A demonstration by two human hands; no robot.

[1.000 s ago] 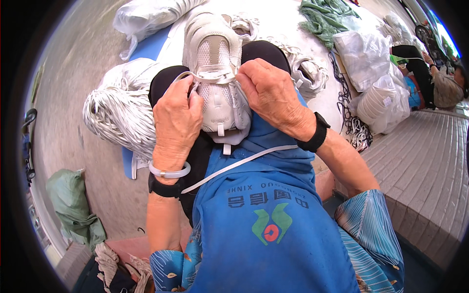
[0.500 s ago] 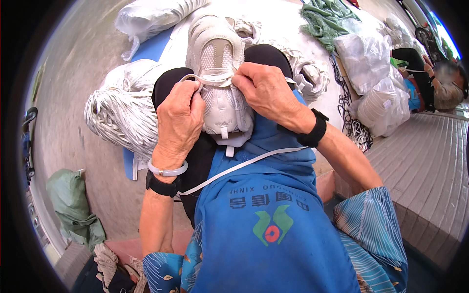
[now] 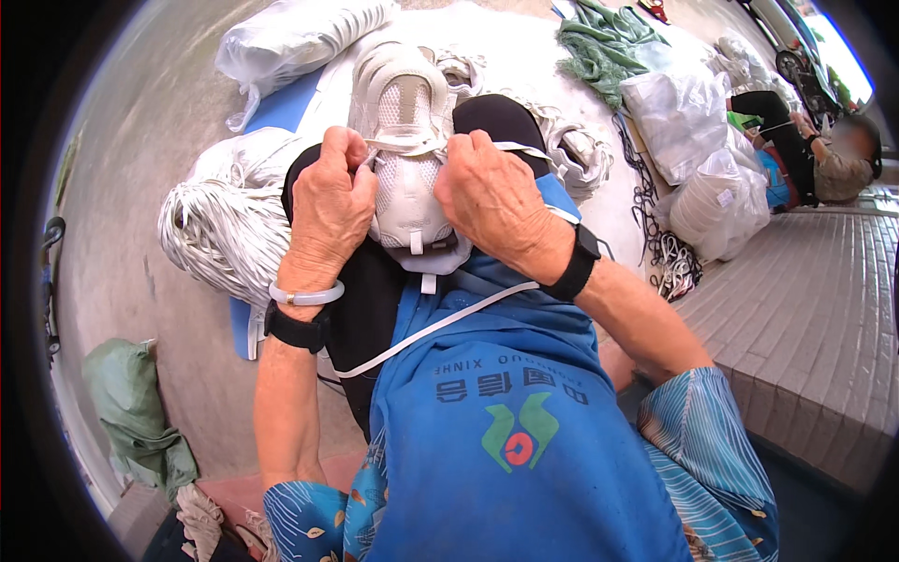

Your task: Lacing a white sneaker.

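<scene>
A white mesh sneaker (image 3: 405, 140) rests on my lap, toe pointing away from me. My left hand (image 3: 330, 204) pinches a flat white shoelace (image 3: 440, 323) at the shoe's left eyelets. My right hand (image 3: 491, 197) grips the lace on the shoe's right side. The lace's loose end trails down across my blue apron (image 3: 506, 421). Both wrists wear black bands; the left also has a pale bangle.
A thick bundle of white laces (image 3: 220, 225) lies left of my knee. Stuffed white plastic bags (image 3: 688, 131) and a green cloth (image 3: 604, 42) sit at the back right. Another person (image 3: 824, 155) sits at the far right. A brick ledge (image 3: 796, 309) runs along my right.
Both hands have shifted slightly up along the shoe's eyelets, still working the lace. The shoe stays on my lap.
</scene>
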